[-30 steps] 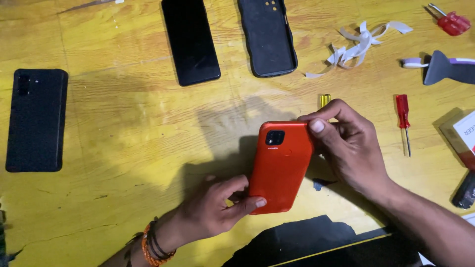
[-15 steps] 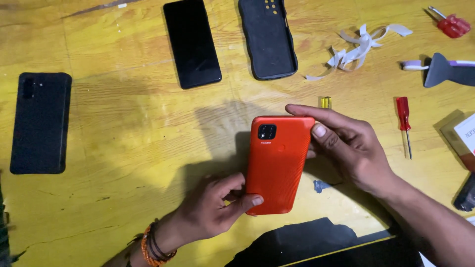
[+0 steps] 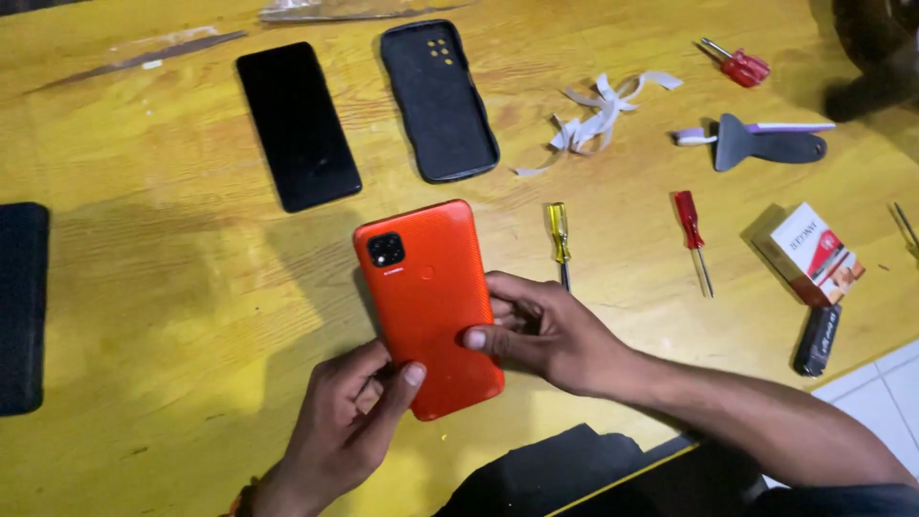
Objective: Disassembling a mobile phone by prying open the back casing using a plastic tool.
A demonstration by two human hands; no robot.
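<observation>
Phone (image 3: pixel 429 306), orange back up, camera end pointing away; left hand (image 3: pixel 349 426) and right hand (image 3: pixel 541 330) grip it.

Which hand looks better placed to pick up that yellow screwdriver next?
Probably the right hand: it holds the orange phone on the side nearest the yellow screwdriver. The left hand grips the phone's bottom corner, farther away.

Orange phone (image 3: pixel 428 302) (finely textured), yellow table (image 3: pixel 172 287), black case (image 3: pixel 438 99)
</observation>
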